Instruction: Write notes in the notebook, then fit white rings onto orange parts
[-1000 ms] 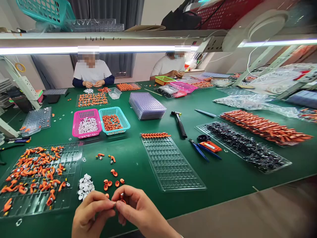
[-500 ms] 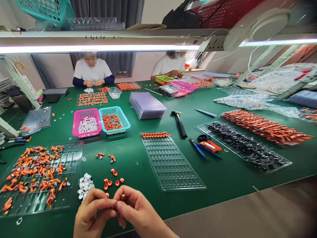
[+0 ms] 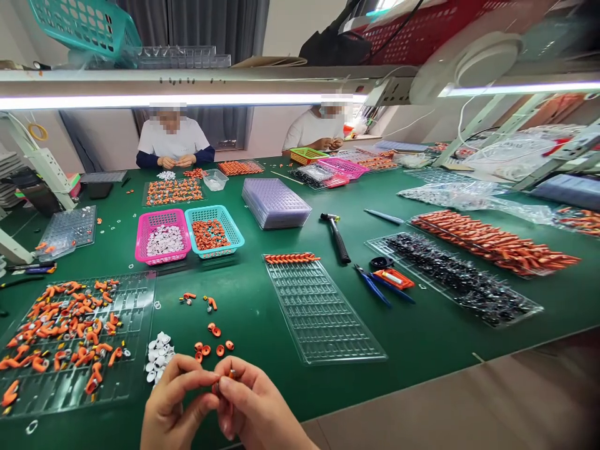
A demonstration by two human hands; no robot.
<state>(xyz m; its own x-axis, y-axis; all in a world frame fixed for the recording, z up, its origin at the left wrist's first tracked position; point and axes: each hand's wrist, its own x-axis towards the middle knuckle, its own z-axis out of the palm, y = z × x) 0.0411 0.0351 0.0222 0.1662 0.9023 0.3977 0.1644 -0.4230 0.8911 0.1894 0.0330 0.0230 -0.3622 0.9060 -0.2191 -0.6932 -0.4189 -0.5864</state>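
Observation:
At the front edge, my left hand (image 3: pixel 175 400) and my right hand (image 3: pixel 262 406) meet fingertip to fingertip. Between them is a small orange part (image 3: pixel 231 374) with a shiny bit, mostly covered by the fingers. My right thumb and fingers pinch it, while the left thumb and forefinger close at its left side. Just behind the hands lie several orange cup-shaped pieces (image 3: pixel 220 350). A heap of white discs (image 3: pixel 160 353) sits by my left hand. Two curved orange pieces with metal ends (image 3: pixel 210 304) lie farther back.
On the left, a clear tray (image 3: pixel 135 312) carries many curved orange pieces. A pink basket (image 3: pixel 140 240) and a blue basket (image 3: pixel 239 234) stand behind. A partly filled clear tray (image 3: pixel 328 325), hammer (image 3: pixel 338 240) and blue-handled pliers (image 3: pixel 374 287) lie rightward. Two co-workers sit across the table.
The camera view has shifted slightly. My hands stay together, and a bit more of the orange part shows between the right fingers.

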